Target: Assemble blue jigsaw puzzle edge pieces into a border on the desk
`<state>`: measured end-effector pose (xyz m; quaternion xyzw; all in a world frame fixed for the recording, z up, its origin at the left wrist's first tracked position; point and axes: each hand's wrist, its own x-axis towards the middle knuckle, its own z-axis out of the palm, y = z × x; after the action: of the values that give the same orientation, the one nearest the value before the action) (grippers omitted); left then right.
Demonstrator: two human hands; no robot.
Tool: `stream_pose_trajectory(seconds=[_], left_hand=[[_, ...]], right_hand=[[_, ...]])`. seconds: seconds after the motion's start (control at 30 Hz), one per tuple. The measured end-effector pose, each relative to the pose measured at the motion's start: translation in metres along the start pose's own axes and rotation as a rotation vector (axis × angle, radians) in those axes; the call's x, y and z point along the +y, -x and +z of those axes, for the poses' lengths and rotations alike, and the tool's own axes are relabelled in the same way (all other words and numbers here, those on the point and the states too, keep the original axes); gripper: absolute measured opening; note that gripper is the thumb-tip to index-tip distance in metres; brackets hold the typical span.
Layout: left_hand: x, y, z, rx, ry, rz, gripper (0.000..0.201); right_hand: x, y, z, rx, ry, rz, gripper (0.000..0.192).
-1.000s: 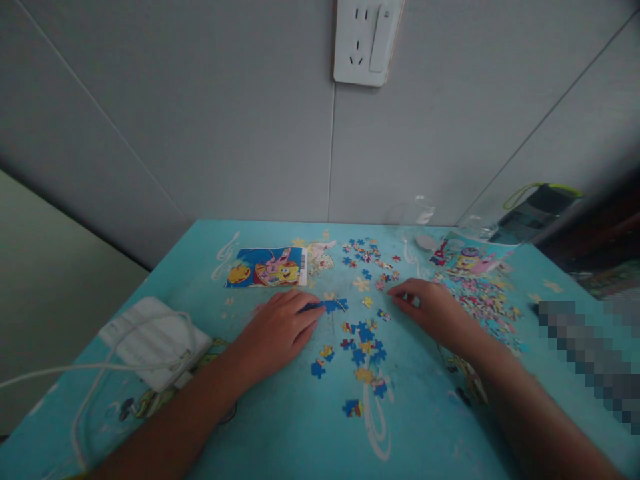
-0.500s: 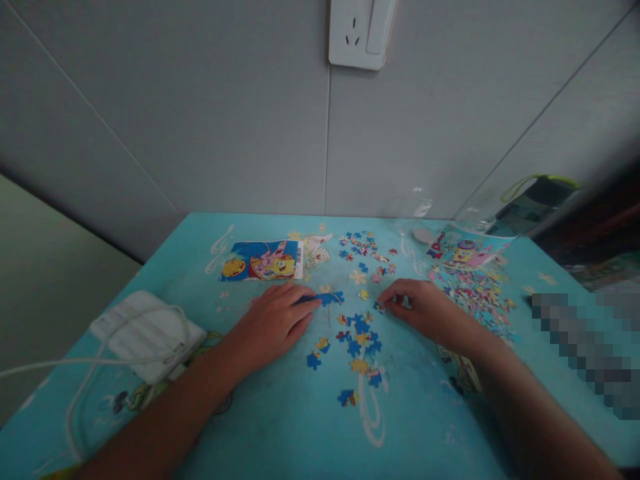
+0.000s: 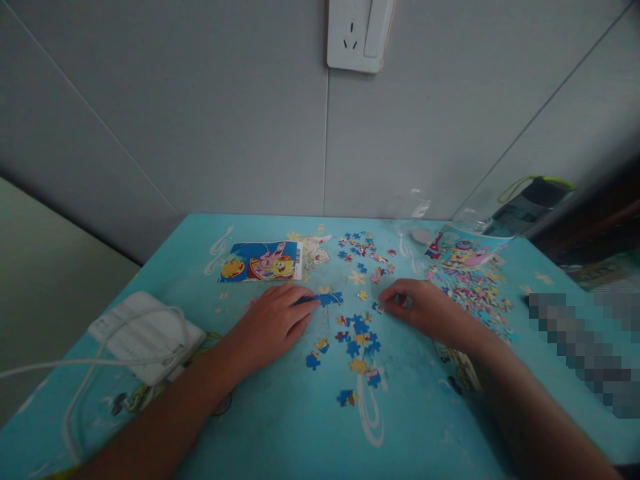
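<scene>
On the table, by label:
Table: flat top under a smooth turquoise cover printed with pale cartoon figures and swirls; it butts against a plain grey panelled wall.
Left hand: palm down, fingers together and flat on the cover, fingertips pressing the left end of the strip.
Strip: short row of joined blue cardboard pieces, knobbed outline, lying flat just left of centre.
Right hand: knuckles up, fingers curled, thumb and forefinger pinching a small piece.
Piece: tiny, multicoloured, at the fingertips and low over the cover; whether it touches cannot be told.
Loose pieces: scattered blue and yellow bits between and below the two hands.
Heap: dense pile of small mixed-colour pieces, right of the right hand.
Picture: glossy rectangular cartoon print with a barcode edge, beyond the left hand.
Adapter: white rounded block wrapped in its white cord, near the left edge.
Socket: white plastic plate on the wall.
</scene>
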<state>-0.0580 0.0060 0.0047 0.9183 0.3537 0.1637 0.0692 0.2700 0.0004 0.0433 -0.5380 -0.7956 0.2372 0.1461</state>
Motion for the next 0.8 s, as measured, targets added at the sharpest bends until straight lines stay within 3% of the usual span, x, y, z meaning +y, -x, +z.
stream_pose_trajectory(seconds=[0.3,0.6,0.7,0.8], left_hand=[[0.003,-0.001,0.0,0.008,-0.024,0.003,0.034],[0.004,-0.001,-0.004,-0.041,-0.038,-0.003,0.034],[0.003,-0.001,-0.004,-0.028,-0.028,0.006,0.033],[0.002,-0.001,-0.003,-0.019,-0.03,0.019,0.032]], right_hand=[[0.001,-0.005,0.011,-0.031,-0.037,0.009,0.016],[-0.004,0.002,0.003,-0.039,0.05,-0.004,0.011],[-0.014,0.003,0.005,-0.002,0.014,-0.05,0.011],[-0.023,0.004,0.012,-0.05,-0.05,-0.147,0.013]])
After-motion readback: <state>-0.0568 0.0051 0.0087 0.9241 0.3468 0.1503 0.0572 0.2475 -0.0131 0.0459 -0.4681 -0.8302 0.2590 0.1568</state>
